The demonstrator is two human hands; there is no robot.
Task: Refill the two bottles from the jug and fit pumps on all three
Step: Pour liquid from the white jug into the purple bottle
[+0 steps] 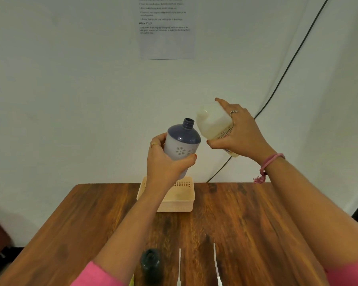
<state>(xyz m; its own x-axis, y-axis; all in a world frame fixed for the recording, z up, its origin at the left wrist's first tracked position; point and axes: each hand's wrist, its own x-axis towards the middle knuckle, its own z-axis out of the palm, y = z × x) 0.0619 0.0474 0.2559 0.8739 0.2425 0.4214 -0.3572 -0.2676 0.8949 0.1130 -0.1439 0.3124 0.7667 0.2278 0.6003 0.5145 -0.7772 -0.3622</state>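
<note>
My left hand grips a white bottle with a blue shoulder and flower pattern, held up above the table with its open neck tilted toward the right. My right hand holds the translucent jug of pale liquid raised and tipped, just right of the bottle's neck; the jug's mouth is hidden from me. A dark bottle stands uncapped at the near edge of the table. Two pump tubes lie beside it, their heads cut off by the frame.
A peach plastic basket sits on the wooden table behind my left forearm. A black cable runs down the white wall. A printed sheet hangs on the wall.
</note>
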